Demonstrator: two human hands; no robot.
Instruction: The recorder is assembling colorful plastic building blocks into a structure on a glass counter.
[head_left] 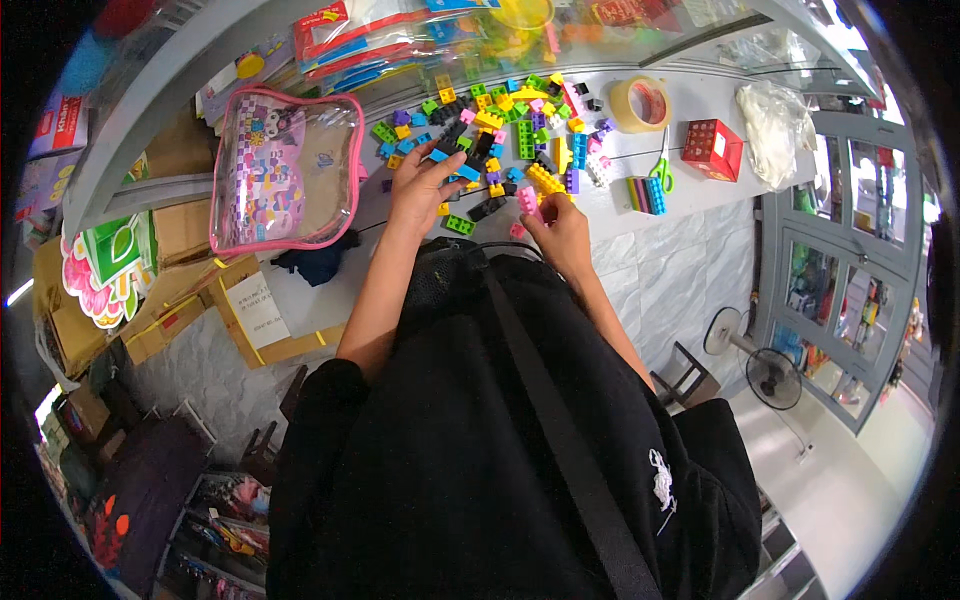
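On the grey counter (700, 105), near edge: pink building brick (528, 200), one, just left of the right hand (562, 236), the nearer; long axis pointing away from the wearer; fingertips pinched on it. Left hand (418, 195): fingers part-curled, gripping one partly covered blue building brick (467, 172), slanting rightward. Adhesive tape roll (641, 105), one. Green-handled scissors (666, 178), one pair. Red box (712, 150), one. Loose bricks (526, 139): too jumbled to count.

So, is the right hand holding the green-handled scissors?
No, the green-handled scissors lie beside the red box, and the right hand holds a pink toy brick.

Downward fisheye view, head height
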